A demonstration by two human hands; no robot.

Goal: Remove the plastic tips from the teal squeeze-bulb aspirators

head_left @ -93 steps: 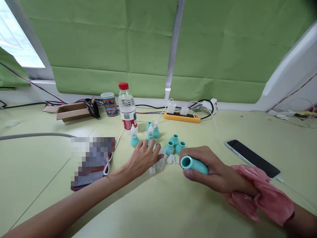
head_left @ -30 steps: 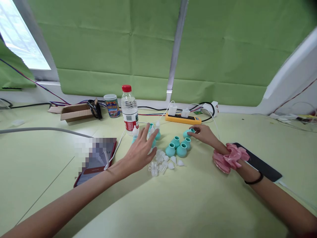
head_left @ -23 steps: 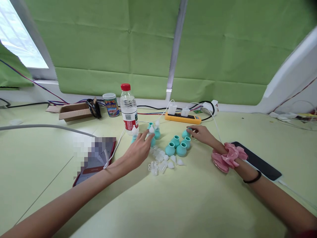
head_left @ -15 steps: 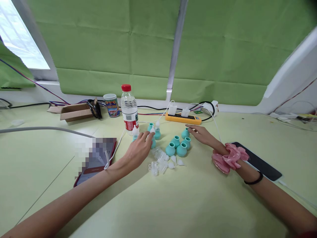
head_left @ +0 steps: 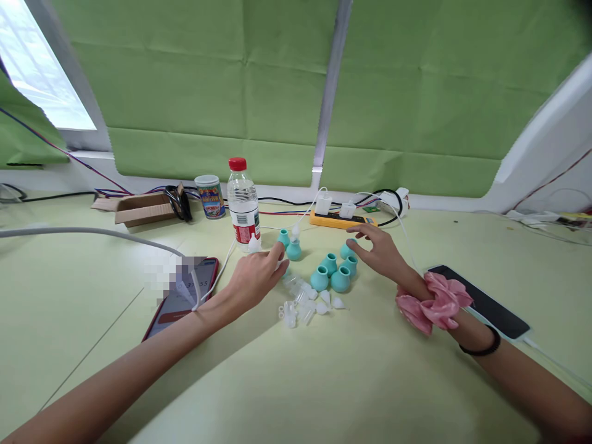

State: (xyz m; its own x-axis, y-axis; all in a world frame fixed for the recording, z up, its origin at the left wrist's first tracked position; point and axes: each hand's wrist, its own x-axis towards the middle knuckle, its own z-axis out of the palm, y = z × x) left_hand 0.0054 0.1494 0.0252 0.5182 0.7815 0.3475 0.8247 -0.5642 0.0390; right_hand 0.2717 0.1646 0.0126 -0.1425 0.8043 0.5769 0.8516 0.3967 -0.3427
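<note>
My left hand [head_left: 256, 274] has its fingers curled over a teal rubber bulb [head_left: 286, 271], of which a sliver shows. What its fingertips pinch is mostly hidden. Just past it stand a bulb with a clear piece and white nozzle [head_left: 293, 249] and another open-necked bulb [head_left: 283, 238]. My right hand [head_left: 379, 250] is open, thumb and index finger apart, at the rearmost right bulb [head_left: 346, 249]. Several open teal bulbs [head_left: 341, 280] cluster beside it. Clear plastic tubes [head_left: 290, 314] and small white nozzles [head_left: 325, 298] lie in front of them.
A red-capped water bottle [head_left: 244, 209] and a tin can [head_left: 210, 197] stand behind my left hand. A yellow power strip [head_left: 335, 219] with white chargers lies at the back. Phones lie at left [head_left: 187, 293] and right [head_left: 481, 301]; a cardboard box [head_left: 145, 209] holds cables.
My left hand has turned and its fingers have curled down, now covering the white nozzle that showed before. My right hand has raised slightly, with index finger and thumb spread wider.
</note>
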